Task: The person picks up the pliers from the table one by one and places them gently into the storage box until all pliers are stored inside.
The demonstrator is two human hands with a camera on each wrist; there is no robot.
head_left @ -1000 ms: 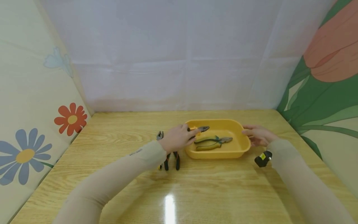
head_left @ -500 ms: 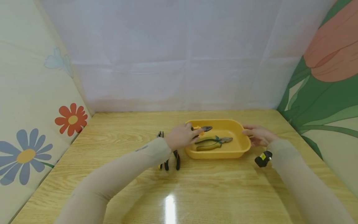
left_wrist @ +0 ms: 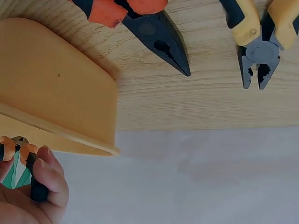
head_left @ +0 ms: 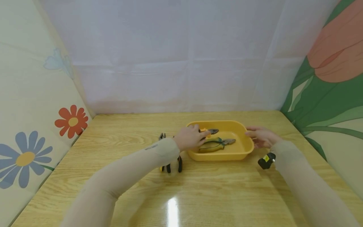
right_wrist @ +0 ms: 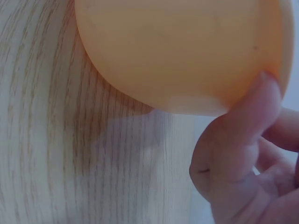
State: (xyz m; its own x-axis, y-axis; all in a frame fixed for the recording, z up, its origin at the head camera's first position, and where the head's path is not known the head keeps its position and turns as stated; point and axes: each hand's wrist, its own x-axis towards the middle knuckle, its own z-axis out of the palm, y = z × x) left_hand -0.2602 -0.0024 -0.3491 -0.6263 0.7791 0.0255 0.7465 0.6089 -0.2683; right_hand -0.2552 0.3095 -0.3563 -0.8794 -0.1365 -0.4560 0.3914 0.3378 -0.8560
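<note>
My left hand [head_left: 190, 137] reaches over the left end of a yellow plastic tray [head_left: 218, 156], gripping a pair of pliers [head_left: 213, 131] by its orange-and-black handles. In the left wrist view those handles [left_wrist: 32, 163] show between thumb and fingers. Inside the tray lies another pair of pliers with green-and-yellow handles [head_left: 211, 148], metal jaws to the right. My right hand [head_left: 262, 137] holds the tray's right end; the right wrist view shows a digit [right_wrist: 259, 107] pressed to the outer wall near the rim, other fingers curled beside it.
Left of the tray, more pliers lie on the wooden table [head_left: 215, 189], partly hidden by my left arm. The left wrist view shows pliers with red-orange handles [left_wrist: 156, 37] and pliers with yellow-and-black handles [left_wrist: 261, 51]. A white sheet [head_left: 181, 63] hangs behind.
My left hand has moved slightly right with its pliers, further over the tray. The right hand and the tray have stayed nearly still.
</note>
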